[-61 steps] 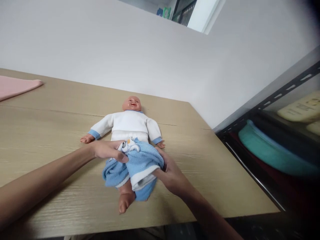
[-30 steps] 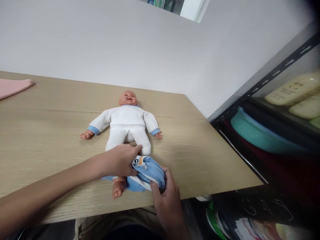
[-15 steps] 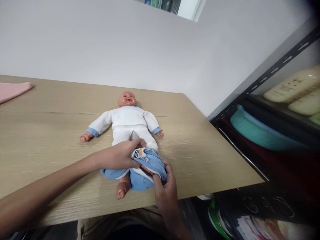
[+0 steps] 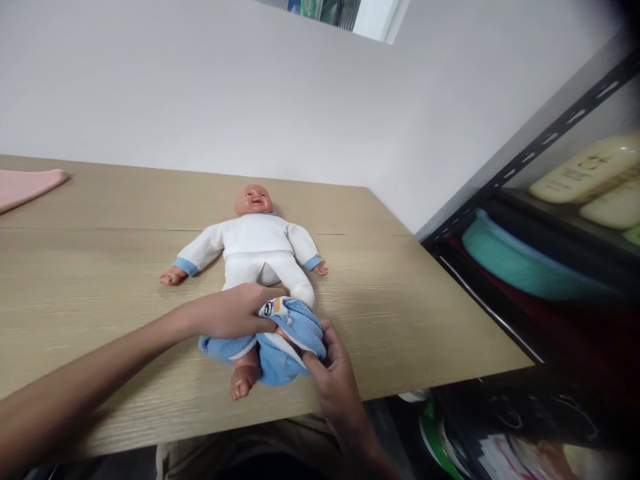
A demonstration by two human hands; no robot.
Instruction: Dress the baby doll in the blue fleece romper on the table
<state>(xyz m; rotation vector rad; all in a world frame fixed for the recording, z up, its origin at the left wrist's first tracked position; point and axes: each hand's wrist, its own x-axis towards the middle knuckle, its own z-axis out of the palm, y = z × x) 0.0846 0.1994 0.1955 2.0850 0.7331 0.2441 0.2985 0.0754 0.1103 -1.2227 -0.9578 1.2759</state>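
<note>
A baby doll lies on its back on the wooden table, head away from me, in a white top with blue cuffs. Blue terry pants with a white and orange patch are bunched round its lower legs. One bare foot pokes out of the leg on the left; the other foot is mostly hidden in the cloth. My left hand grips the pants' edge beside the patch. My right hand pinches the opposite side of the same leg, thumb at the opening.
A pink cloth lies at the table's far left. The wooden table ends at a white wall behind. To the right stands a dark metal rack with a teal basin and cream bottles. Papers and a green item sit below.
Both hands and the bunched pants have shifted slightly left. My hands keep their hold, and the doll's body stays in nearly the same place.
</note>
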